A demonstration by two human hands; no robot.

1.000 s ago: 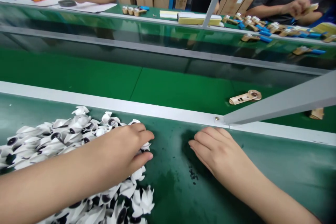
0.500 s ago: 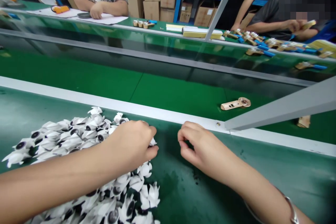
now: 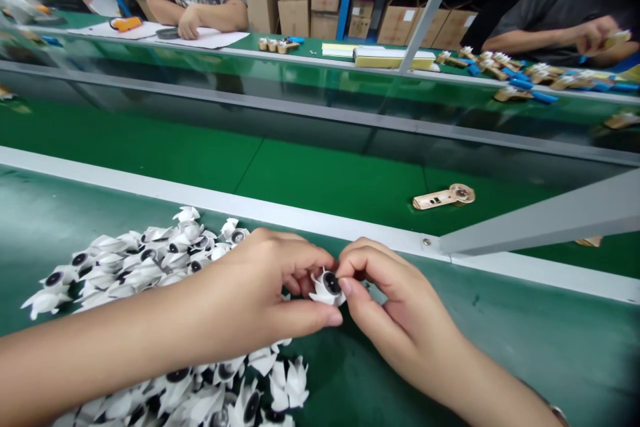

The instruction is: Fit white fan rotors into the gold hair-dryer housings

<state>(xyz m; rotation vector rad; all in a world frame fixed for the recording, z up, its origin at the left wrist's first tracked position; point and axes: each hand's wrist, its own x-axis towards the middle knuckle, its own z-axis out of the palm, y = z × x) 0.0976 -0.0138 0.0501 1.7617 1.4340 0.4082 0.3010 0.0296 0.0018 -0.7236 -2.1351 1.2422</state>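
My left hand is closed on a small white fan blade with a black hub, held just above the dark green bench mat. My right hand pinches the same blade from the right side, its fingertips at the hub. A heap of the same white fan blades lies on the mat under and to the left of my left forearm, and it runs down to the bottom edge of the view.
A grey rail separates the mat from a green conveyor belt, where a tan handheld fan body lies. A grey strut slants in from the right. Across the belt, other people work at a bench with similar parts and cardboard boxes behind.
My left hand has lifted one blade out of the heap and moved right. My right hand has closed in from the right and pinched it. The tan fan body has drifted left on the belt.
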